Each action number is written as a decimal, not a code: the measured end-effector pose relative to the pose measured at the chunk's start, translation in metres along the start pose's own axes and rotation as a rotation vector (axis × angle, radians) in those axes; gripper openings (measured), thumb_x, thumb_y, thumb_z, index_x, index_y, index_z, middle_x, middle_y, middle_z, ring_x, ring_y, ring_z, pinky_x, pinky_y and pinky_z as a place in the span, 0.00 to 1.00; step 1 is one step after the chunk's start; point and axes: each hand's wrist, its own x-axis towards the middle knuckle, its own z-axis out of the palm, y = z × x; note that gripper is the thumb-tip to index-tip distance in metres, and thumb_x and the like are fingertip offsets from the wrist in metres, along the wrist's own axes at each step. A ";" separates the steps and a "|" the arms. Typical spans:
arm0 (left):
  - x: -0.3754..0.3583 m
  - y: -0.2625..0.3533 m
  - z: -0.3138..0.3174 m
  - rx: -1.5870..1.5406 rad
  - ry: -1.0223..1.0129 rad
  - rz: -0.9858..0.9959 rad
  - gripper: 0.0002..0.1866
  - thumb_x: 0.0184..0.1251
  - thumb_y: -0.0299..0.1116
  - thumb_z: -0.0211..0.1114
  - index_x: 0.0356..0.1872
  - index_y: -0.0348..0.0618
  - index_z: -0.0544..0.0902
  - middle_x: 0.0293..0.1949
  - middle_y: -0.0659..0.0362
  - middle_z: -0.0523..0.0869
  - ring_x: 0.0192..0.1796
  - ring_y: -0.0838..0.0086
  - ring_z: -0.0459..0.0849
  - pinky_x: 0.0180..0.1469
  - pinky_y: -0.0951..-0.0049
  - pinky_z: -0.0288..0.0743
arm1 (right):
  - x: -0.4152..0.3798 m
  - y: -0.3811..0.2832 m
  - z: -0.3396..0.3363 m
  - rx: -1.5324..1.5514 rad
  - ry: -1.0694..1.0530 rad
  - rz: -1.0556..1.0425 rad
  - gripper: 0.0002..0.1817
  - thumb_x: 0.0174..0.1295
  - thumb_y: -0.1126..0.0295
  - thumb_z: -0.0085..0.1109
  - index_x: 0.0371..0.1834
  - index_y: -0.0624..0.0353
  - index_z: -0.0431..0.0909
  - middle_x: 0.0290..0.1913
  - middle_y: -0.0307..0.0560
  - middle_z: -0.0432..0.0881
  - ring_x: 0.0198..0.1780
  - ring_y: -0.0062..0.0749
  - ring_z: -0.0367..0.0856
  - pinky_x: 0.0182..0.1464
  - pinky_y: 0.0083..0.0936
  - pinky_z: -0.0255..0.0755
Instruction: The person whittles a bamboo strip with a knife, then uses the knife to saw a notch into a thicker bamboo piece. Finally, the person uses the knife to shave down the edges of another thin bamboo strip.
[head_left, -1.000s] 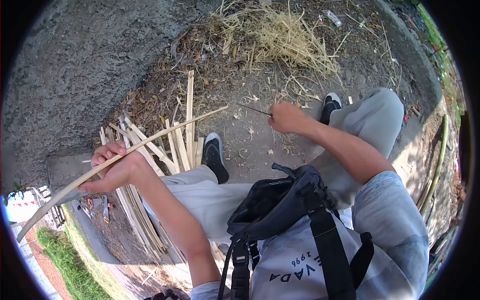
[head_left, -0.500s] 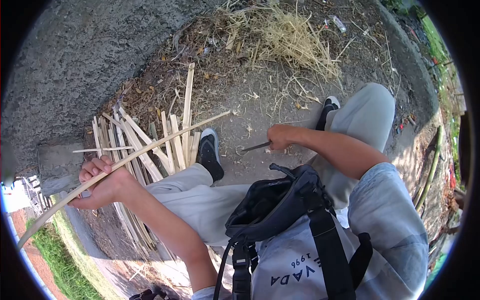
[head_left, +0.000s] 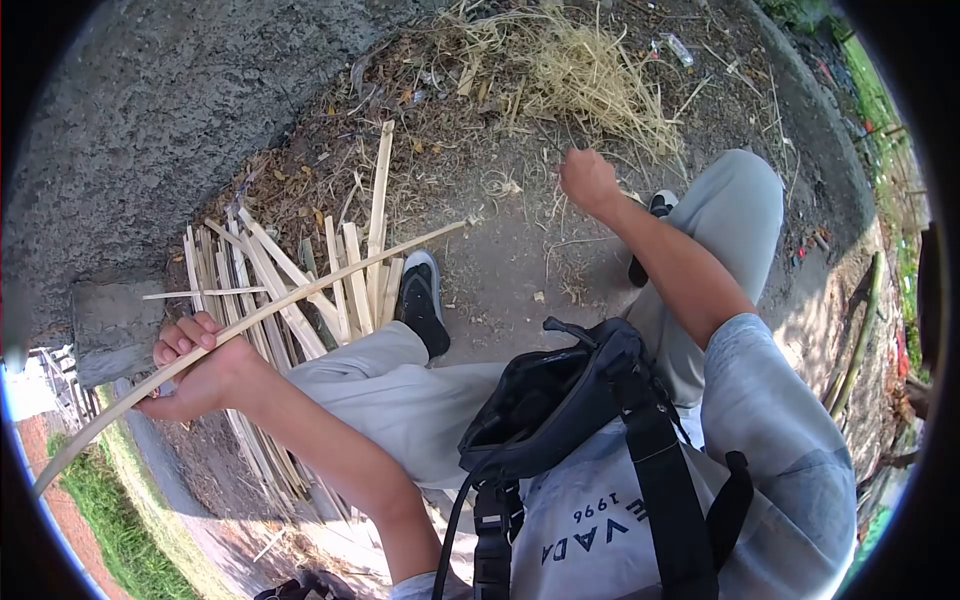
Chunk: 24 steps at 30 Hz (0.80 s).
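A long, thin, pale strip (head_left: 310, 288) runs from the lower left edge up to the centre of the view. My left hand (head_left: 200, 370) is closed round its lower part, fingers wrapped over it. Farther right, my right hand (head_left: 589, 180) is raised over the ground in a fist, apart from the strip. A thin dark blade-like line shows faintly above the fist; the rest of the tool is hidden in the hand. Below the strip, a pile of split pale slats (head_left: 285, 290) lies beside my left shoe (head_left: 422, 300).
A heap of straw-like shavings (head_left: 590, 80) lies at the top, with a plastic bottle (head_left: 680, 50) near it. A rough grey wall (head_left: 180, 130) stands at the upper left. An open black bag (head_left: 550, 400) hangs at my waist. Green poles (head_left: 858, 340) lie at the right.
My right hand has moved up and slightly right, away from my body, and the dark blade has swung from pointing left to pointing up. My left hand and the strip have hardly moved.
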 end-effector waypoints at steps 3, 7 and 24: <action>0.002 0.004 -0.002 -0.039 -0.002 0.029 0.34 0.60 0.72 0.42 0.14 0.50 0.65 0.12 0.61 0.64 0.10 0.73 0.60 0.17 0.71 0.55 | -0.001 -0.008 -0.003 0.077 0.020 -0.019 0.14 0.56 0.65 0.61 0.30 0.70 0.80 0.33 0.68 0.82 0.40 0.63 0.82 0.42 0.48 0.78; -0.001 0.005 0.002 -0.019 0.082 0.087 0.32 0.62 0.70 0.41 0.14 0.51 0.62 0.12 0.61 0.62 0.09 0.74 0.59 0.16 0.73 0.54 | -0.013 -0.018 0.032 0.137 -0.302 -0.147 0.15 0.56 0.63 0.61 0.31 0.68 0.82 0.33 0.66 0.82 0.40 0.60 0.82 0.46 0.44 0.77; -0.004 0.002 0.005 0.052 0.046 0.118 0.32 0.65 0.67 0.37 0.14 0.51 0.63 0.11 0.61 0.62 0.09 0.74 0.58 0.16 0.72 0.56 | -0.015 -0.007 0.038 0.029 -0.307 0.029 0.13 0.57 0.68 0.57 0.37 0.68 0.82 0.42 0.66 0.83 0.47 0.57 0.83 0.49 0.44 0.78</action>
